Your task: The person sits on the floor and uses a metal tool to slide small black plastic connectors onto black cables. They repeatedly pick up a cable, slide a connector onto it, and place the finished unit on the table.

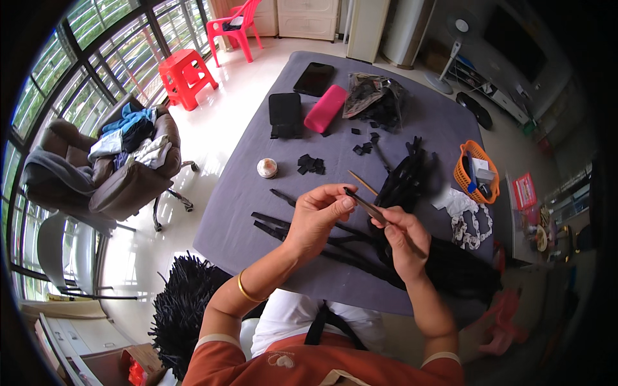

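My left hand (314, 217) pinches a small black piece (347, 190) between thumb and forefinger. My right hand (405, 236) grips a slim grey metal tool (369, 208), perhaps tweezers, whose tip meets the piece at my left fingertips. Below and around both hands lie long black fabric strips (270, 218). A thick bundle of black strips (403, 176) rests beyond my right hand, partly hidden by it. Just past my fingertips is a thin wooden stick (362, 182). Small black fabric squares (311, 164) sit in a pile farther out, near a round white-topped jar (267, 168).
The grey-covered table (231, 231) also bears a pink case (326, 109), black case (285, 113), phone (314, 78), plastic bag of black pieces (376, 99), orange basket (475, 171) and crumpled white material (454, 202). Left of my legs stands a large black strip bundle (186, 309).
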`<act>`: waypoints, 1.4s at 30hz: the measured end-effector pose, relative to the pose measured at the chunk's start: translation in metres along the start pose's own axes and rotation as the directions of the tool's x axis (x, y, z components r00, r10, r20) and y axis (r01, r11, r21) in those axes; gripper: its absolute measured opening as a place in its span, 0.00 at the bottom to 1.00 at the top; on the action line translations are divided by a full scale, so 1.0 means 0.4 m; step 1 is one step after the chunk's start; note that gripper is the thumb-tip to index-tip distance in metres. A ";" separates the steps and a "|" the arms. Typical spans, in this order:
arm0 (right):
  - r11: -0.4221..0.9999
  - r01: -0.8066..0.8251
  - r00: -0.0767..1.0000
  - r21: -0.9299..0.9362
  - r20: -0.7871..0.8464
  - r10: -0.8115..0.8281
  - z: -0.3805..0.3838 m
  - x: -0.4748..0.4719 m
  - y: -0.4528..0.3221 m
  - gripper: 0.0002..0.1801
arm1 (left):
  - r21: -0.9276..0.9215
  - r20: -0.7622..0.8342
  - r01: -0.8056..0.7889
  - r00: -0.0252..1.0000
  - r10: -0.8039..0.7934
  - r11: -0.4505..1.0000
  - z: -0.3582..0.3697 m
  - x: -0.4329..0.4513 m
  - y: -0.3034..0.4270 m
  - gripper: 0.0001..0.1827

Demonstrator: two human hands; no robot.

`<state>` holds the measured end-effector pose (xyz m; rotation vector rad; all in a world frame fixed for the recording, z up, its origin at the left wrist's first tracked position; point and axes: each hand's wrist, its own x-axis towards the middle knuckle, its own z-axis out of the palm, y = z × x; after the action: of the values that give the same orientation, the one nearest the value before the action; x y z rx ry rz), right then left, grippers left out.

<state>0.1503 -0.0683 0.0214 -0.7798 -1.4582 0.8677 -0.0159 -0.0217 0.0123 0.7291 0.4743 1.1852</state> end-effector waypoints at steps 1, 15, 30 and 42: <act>0.965 0.129 0.991 -0.228 0.067 -0.117 0.004 0.005 -0.005 0.10 | -0.051 -0.013 0.038 0.999 -0.039 0.998 0.003 -0.006 0.002 0.09; 0.897 0.134 0.915 -0.420 0.399 0.051 0.144 0.110 0.034 0.12 | -0.036 -0.067 -0.008 0.998 0.005 0.999 -0.132 -0.154 -0.020 0.05; 0.915 0.137 0.930 -0.379 0.367 0.012 0.210 0.135 0.125 0.09 | -0.233 -0.171 -0.071 0.985 0.031 0.970 -0.142 -0.153 -0.033 0.10; 0.996 0.091 0.912 -0.023 0.404 -0.074 0.067 0.061 -0.023 0.02 | -0.393 -0.153 0.022 0.984 -0.090 0.919 -0.154 -0.146 0.008 0.12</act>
<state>0.1221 -0.0537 0.0411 -0.5830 -1.8646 0.9749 -0.0787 -0.0604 -0.0298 0.2698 0.3786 1.2445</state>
